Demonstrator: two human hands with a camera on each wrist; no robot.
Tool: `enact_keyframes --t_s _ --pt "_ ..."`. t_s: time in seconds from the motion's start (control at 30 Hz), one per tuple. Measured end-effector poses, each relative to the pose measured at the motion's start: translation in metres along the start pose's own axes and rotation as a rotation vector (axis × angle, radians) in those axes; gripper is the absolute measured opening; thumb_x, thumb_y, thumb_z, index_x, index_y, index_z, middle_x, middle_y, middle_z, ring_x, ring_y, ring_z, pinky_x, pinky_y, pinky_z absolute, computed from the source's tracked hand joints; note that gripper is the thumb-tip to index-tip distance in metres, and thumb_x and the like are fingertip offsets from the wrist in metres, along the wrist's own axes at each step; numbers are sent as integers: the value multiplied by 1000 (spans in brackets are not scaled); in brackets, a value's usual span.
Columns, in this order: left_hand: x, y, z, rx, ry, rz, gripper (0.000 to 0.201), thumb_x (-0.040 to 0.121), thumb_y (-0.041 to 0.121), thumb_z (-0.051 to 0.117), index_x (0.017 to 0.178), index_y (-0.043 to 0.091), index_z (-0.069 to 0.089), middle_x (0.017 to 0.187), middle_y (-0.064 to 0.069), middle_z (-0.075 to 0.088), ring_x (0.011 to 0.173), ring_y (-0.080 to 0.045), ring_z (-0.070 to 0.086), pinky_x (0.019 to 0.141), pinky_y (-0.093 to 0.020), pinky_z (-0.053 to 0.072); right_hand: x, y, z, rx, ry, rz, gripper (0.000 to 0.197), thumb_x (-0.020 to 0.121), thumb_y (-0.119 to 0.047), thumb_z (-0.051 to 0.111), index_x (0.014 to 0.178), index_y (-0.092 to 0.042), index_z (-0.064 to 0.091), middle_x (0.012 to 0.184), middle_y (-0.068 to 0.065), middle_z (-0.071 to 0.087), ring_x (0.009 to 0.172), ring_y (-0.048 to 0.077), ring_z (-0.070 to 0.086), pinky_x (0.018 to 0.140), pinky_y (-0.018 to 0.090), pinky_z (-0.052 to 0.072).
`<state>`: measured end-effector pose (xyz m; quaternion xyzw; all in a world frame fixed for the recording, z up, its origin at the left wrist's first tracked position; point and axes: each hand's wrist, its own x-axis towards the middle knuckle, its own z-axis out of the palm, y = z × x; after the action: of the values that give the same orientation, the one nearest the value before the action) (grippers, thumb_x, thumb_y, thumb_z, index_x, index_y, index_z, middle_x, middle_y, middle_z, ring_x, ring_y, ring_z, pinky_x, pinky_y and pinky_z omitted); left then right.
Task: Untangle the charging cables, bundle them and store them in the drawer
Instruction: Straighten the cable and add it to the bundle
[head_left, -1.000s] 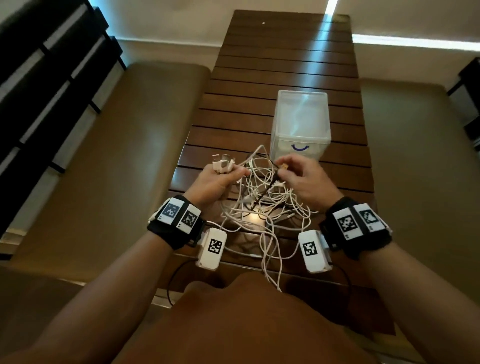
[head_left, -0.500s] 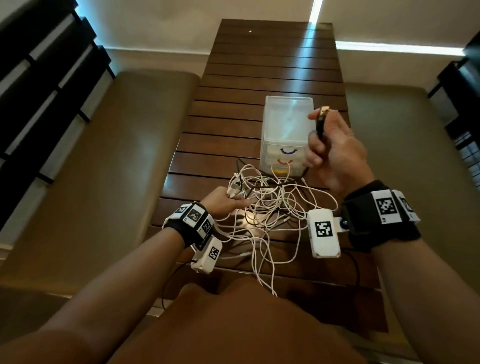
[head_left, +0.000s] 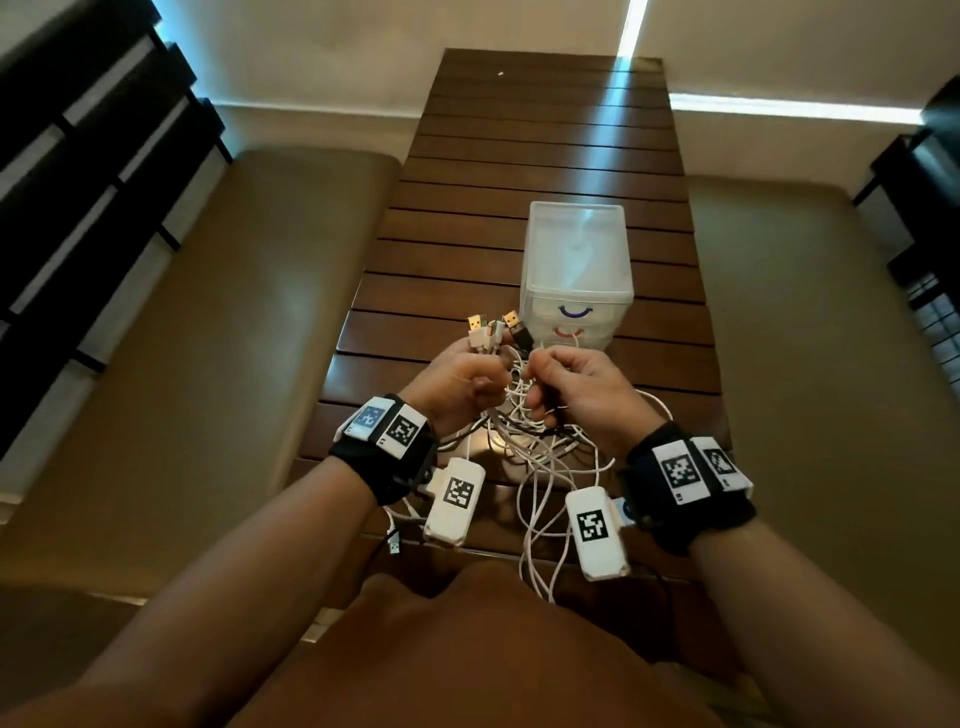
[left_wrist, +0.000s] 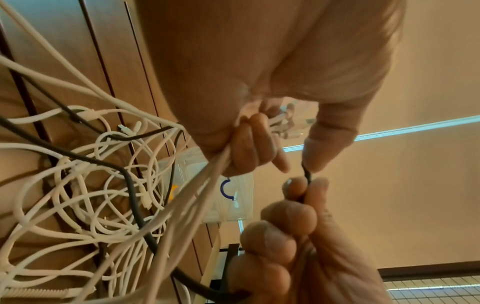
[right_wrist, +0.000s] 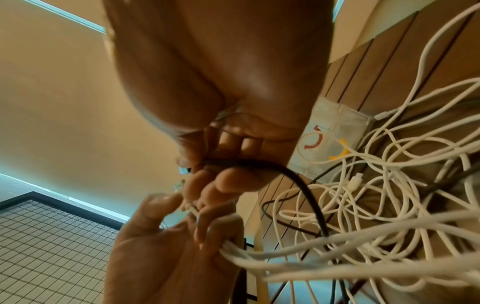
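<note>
A tangle of white charging cables (head_left: 535, 452) with a black cable running through it lies on the slatted wooden table (head_left: 519, 156). My left hand (head_left: 457, 384) grips a bunch of white cable ends (left_wrist: 207, 179), their USB plugs (head_left: 480, 327) sticking up. My right hand (head_left: 576, 384), close beside it, pinches the black cable (left_wrist: 307, 176) just below its plug (head_left: 514, 322). In the right wrist view the black cable (right_wrist: 298, 181) curves down from my right hand's fingers (right_wrist: 233, 185) into the tangle. The clear plastic drawer unit (head_left: 576, 249) stands just behind the hands, drawers closed.
Padded benches (head_left: 234, 338) run along both sides of the table. Loops of white cable (head_left: 540, 561) hang over the near table edge towards my lap. A loose plug (head_left: 394, 545) dangles at the near left. The far half of the table holds nothing.
My right hand has come down from beside the drawer unit with the black plug and now sits against the left hand. The left hand has lifted the white plug ends off the table.
</note>
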<state>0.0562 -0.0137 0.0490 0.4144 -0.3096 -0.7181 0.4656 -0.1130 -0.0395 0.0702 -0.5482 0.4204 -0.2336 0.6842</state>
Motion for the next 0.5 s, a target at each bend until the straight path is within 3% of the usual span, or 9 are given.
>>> enact_keyframes --t_s 0.1,0.23,0.37,0.5 --pt "1 0 3 -50 -30 22 36 76 3 51 111 6 52 70 2 52 45 -2 32 50 -21 16 3 4 2 0 -4 -5 26 102 -22 42 88 -10 60 63 2 57 52 13 50 46 22 35" --pt "1 0 5 -39 43 31 29 85 16 58 114 10 56 65 5 52 44 0 35 45 -16 22 6 9 2 117 -53 2 23 103 -13 40 91 -8 60 67 3 59 56 13 50 47 21 35" --pt "0 -4 13 43 122 61 22 87 33 60 99 15 63 64 3 50 49 -7 39 44 -18 28 5 11 3 91 -60 -2 23 101 -9 43 92 -8 63 69 5 62 58 13 54 49 20 40" --pt "0 -1 19 30 137 37 22 96 33 49 83 16 56 62 1 54 47 -13 50 43 -20 39 4 10 1 44 -36 -6 16 99 -10 50 91 -6 63 71 7 65 56 12 58 47 19 41"
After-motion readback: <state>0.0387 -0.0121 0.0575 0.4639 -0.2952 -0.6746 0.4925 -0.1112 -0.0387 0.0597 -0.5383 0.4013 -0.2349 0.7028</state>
